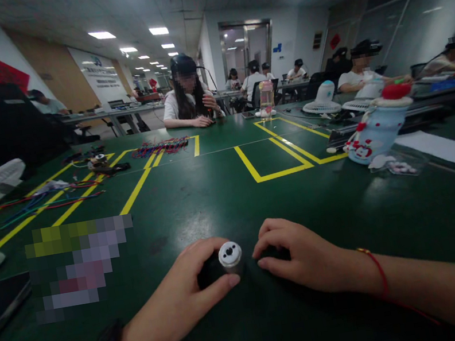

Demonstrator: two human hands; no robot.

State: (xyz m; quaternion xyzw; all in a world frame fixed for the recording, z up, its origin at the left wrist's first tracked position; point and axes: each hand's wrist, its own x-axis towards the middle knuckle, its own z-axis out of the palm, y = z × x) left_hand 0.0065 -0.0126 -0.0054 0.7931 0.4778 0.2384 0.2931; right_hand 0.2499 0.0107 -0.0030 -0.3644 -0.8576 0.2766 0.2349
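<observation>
A small metal cylinder (230,255), which looks like a little motor, stands upright on the green table. Its pale round end faces up and shows dark holes. My left hand (199,274) curls round it from the left, thumb on the near side and index finger on the far side. Just right of the cylinder, my right hand (296,252) rests on the table with bent fingers. Its thumb and index tips lie close together but slightly apart, with nothing visible between them, and do not touch the cylinder.
Yellow tape (284,174) marks the green table (199,210). Bundled wires (162,147) and loose wires (56,202) lie at the far left. A blue bottle (378,130) and white paper (454,147) are on the right. Across the table sits a person (189,98).
</observation>
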